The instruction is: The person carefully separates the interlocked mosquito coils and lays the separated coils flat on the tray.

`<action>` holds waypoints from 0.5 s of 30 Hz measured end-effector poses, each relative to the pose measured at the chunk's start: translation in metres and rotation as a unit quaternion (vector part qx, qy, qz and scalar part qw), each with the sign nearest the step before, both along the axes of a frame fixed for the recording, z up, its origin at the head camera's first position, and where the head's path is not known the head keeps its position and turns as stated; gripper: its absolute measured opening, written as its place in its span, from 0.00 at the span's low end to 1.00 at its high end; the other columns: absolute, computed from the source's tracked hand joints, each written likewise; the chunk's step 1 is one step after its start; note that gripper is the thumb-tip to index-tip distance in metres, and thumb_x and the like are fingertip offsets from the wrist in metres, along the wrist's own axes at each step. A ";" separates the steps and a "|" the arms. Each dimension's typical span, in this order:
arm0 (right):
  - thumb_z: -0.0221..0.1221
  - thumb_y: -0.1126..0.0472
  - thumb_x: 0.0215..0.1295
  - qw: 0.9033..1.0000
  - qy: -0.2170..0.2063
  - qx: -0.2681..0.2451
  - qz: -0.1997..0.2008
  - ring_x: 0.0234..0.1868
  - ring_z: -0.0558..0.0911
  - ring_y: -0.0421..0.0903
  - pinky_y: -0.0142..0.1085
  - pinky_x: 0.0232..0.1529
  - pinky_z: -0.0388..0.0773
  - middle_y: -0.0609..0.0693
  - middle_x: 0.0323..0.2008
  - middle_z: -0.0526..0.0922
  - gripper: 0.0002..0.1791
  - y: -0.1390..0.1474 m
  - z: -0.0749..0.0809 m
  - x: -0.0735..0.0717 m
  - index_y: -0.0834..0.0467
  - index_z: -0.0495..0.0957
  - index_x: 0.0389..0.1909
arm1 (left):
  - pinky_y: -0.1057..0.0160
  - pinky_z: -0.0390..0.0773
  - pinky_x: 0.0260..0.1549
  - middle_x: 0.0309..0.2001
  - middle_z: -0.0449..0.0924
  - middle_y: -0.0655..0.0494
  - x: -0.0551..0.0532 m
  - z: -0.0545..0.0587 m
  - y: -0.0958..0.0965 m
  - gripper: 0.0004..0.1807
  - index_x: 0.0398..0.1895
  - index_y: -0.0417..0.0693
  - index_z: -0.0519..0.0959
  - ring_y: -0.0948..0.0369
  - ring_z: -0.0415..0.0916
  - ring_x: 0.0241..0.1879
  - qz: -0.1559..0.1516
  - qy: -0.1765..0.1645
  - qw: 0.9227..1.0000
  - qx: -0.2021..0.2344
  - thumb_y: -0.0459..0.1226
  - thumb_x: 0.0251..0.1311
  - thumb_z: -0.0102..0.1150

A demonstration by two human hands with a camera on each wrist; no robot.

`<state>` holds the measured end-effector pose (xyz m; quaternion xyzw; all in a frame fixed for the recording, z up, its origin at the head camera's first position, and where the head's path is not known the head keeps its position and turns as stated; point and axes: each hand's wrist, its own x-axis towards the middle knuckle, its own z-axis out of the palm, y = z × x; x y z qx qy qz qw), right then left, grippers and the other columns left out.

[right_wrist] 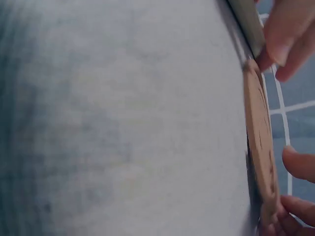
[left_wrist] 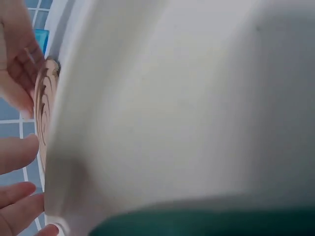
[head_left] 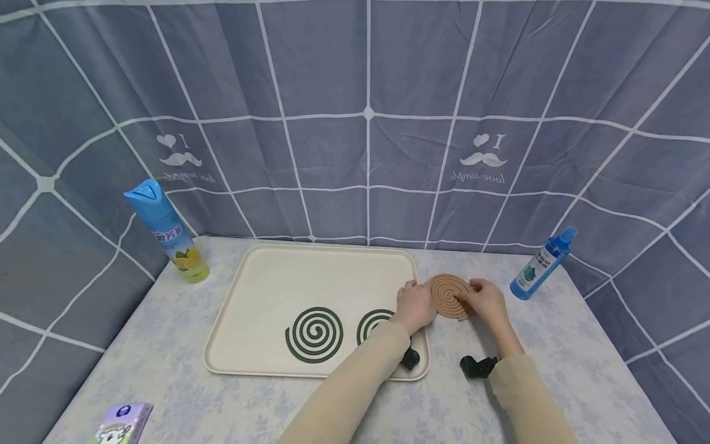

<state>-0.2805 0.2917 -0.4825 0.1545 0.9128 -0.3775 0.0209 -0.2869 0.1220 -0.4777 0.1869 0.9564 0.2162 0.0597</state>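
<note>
A tan spiral mosquito coil (head_left: 447, 297) lies flat between both hands, just off the right rim of a cream tray (head_left: 310, 271). My left hand (head_left: 415, 305) reaches across that rim and grips the coil's left edge with its fingertips. At the opposite edge, my right hand (head_left: 487, 302) pinches the coil, its thumb over the top. The right wrist view shows the tan coil (right_wrist: 260, 132) edge-on, close over the table, with right fingertips (right_wrist: 290, 214) at its lower end. On the tray rests a dark green coil (head_left: 314, 335); another green coil (head_left: 368, 324) is partly covered by my left forearm.
A blue-and-yellow spray can (head_left: 172, 234) stands at the back left, and a blue spray bottle (head_left: 542, 265) at the back right. A purple packet (head_left: 123, 424) lies at the front left. Behind the table (head_left: 582, 370) hangs a grey checked curtain (head_left: 322, 154).
</note>
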 end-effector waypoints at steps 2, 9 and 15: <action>0.61 0.56 0.66 0.998 -0.006 -0.048 -0.037 0.60 0.73 0.65 0.54 0.58 0.75 0.73 0.61 0.71 0.33 0.002 -0.002 0.000 0.74 0.67 0.64 | 0.51 0.66 0.66 0.60 0.80 0.52 0.000 0.000 0.000 0.27 0.67 0.46 0.71 0.51 0.65 0.68 0.002 -0.004 1.000 0.007 0.39 0.65 0.58; 0.62 0.56 0.65 0.987 -0.016 -0.139 -0.076 0.57 0.75 0.58 0.45 0.56 0.75 0.71 0.62 0.71 0.30 0.006 -0.006 0.000 0.72 0.70 0.62 | 0.52 0.66 0.66 0.58 0.81 0.52 -0.001 -0.003 -0.001 0.31 0.65 0.47 0.72 0.51 0.67 0.67 0.007 0.003 1.000 0.015 0.42 0.58 0.68; 0.64 0.60 0.63 0.975 -0.027 -0.207 -0.080 0.33 0.76 0.35 0.26 0.31 0.76 0.62 0.50 0.76 0.34 0.000 -0.006 0.002 0.71 0.63 0.65 | 0.53 0.66 0.67 0.59 0.80 0.53 -0.001 -0.005 -0.001 0.37 0.66 0.48 0.72 0.52 0.66 0.67 0.009 -0.001 1.000 0.012 0.44 0.51 0.75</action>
